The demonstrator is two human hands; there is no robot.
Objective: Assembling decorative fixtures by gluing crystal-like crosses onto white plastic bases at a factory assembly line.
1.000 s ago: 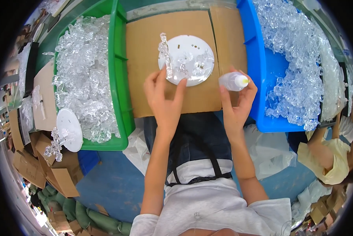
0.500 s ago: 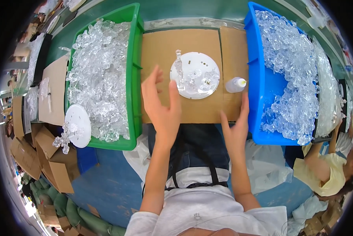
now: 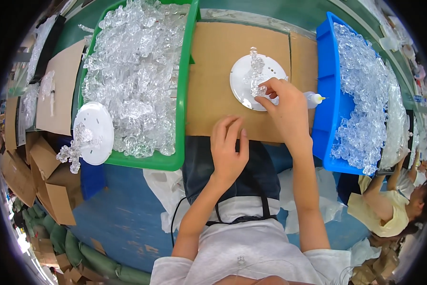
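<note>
A round white disc (image 3: 240,80) with small holes lies on the cardboard in front of me. Clear, branch-like plastic pieces (image 3: 257,69) stand on it, one reaching past its far edge. My right hand (image 3: 289,110) is over the disc's near right side, thumb and fingers pinched on a clear plastic piece (image 3: 261,90) at the disc. My left hand (image 3: 228,151) hovers at the cardboard's near edge, fingers loosely bent and apart, with nothing seen in them. Partly behind my right hand is a small squeeze bottle (image 3: 312,99) with a yellow needle tip.
A green bin (image 3: 181,104) of clear pieces stands left, a blue bin (image 3: 328,80) of them right. Another white disc (image 3: 95,130) with a clear cluster rests at the green bin's near left corner. Cardboard (image 3: 213,57) covers the tabletop. A person in yellow (image 3: 382,209) sits at right.
My right hand has moved up and left onto the clear piece at the disc. The left hand has drawn back toward me. The view has shifted, so the table things appear moved.
</note>
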